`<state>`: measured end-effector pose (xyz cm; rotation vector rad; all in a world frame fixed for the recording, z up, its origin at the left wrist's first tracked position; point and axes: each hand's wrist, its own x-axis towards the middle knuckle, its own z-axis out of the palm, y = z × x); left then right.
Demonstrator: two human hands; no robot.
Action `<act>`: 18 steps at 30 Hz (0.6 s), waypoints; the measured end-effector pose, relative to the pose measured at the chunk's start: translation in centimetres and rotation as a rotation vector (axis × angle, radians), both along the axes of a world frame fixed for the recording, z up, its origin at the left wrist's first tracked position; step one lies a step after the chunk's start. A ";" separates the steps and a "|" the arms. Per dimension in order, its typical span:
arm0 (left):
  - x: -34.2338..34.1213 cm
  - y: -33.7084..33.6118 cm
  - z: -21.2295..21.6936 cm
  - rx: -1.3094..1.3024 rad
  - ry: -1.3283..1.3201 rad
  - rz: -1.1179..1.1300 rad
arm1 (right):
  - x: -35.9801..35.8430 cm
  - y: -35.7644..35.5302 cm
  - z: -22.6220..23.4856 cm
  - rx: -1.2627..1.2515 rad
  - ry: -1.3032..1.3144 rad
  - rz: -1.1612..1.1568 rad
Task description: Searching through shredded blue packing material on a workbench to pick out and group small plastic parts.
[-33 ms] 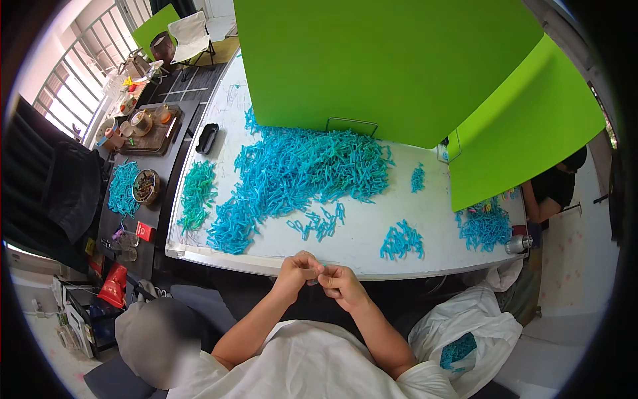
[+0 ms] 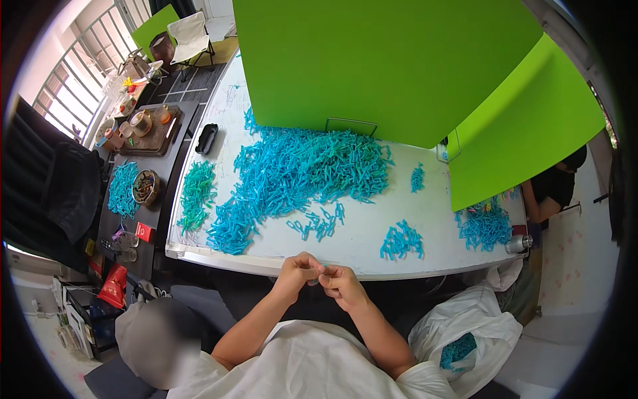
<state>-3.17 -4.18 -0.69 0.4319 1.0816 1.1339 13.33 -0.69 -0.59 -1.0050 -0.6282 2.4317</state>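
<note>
My left hand (image 2: 297, 274) and my right hand (image 2: 342, 284) meet at the near edge of the white table (image 2: 352, 239). Fingers and thumbs of both are pinched together, fingertips touching. Whatever small piece they hold is mostly hidden; only a small greyish-teal bit shows between them. Beyond the hands lies a small cluster of blue plastic clip-like pieces (image 2: 318, 224). A large heap of blue and teal pieces (image 2: 292, 169) spreads behind it. To the right of my hands is another small pile of blue pieces (image 2: 403, 240).
Green panels (image 2: 392, 66) stand along the table's back and right. A greener pile (image 2: 197, 196) and a black tray (image 2: 207, 138) lie at left. Beside the table is a dark side table with a tea tray (image 2: 149, 130). A white sack (image 2: 465, 319) stands at my right; a person sits lower left.
</note>
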 end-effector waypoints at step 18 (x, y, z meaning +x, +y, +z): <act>0.6 0.3 0.1 -0.173 -0.035 0.188 | 1.0 -0.7 0.3 0.154 -0.198 -0.122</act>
